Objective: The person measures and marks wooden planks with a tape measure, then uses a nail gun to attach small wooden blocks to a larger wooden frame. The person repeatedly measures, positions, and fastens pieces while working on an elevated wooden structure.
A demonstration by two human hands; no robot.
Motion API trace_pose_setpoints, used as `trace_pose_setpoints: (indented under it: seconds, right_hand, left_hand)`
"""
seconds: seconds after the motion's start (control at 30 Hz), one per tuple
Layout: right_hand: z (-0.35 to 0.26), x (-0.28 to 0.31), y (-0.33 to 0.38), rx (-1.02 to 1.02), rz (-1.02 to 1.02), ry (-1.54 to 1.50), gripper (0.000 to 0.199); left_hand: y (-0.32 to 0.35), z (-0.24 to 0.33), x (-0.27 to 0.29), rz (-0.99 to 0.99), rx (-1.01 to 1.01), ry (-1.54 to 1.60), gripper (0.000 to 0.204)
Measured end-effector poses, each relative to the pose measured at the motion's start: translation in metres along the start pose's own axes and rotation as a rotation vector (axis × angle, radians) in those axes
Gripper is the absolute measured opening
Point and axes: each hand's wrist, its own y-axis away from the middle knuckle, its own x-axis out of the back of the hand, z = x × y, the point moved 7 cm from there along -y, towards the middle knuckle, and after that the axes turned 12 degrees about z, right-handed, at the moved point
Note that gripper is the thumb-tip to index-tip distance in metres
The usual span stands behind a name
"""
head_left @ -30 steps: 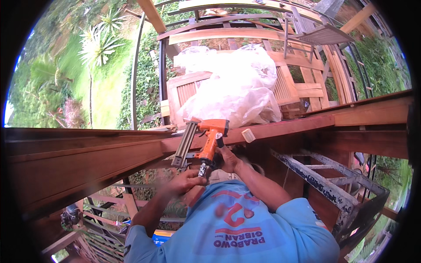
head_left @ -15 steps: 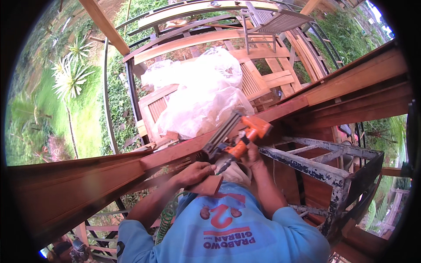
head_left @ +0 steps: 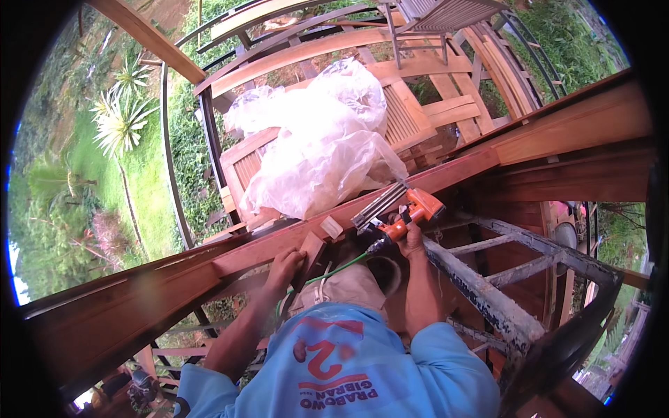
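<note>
My right hand [head_left: 412,241] is wrapped round the grip of an orange nail gun [head_left: 424,204], whose silver magazine points up and left over the long reddish wooden beam [head_left: 456,172]. A green air hose [head_left: 339,269] runs from the gun's lower end across my lap. At the beam's near edge, my left hand [head_left: 286,267] grips a short wooden board [head_left: 311,251], which stands out from the beam toward me. A small pale wood block [head_left: 332,227] sits at the beam between that board and the gun. The gun's nose is hard to make out.
Beyond the beam, crumpled clear plastic sheeting [head_left: 313,146] covers slatted wooden panels [head_left: 404,115]. A slatted chair [head_left: 446,21] stands farther back. To my right is a paint-worn metal ladder frame [head_left: 488,289]. An upright post [head_left: 146,38] rises at the far left, with grass and plants outside.
My left hand has moved away from the nail gun, up and left to the beam, with the board turned more upright. My right hand and the gun have shifted slightly right.
</note>
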Motion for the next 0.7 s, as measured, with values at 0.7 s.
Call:
trace_pose_setpoints:
  seconds: [0.7]
  right_hand:
    - [0.006, 0.036, -0.025, -0.022, 0.282, 0.665, 0.049]
  left_hand:
    - [-0.073, -0.054, -0.035, 0.094, -0.077, -0.023, 0.03]
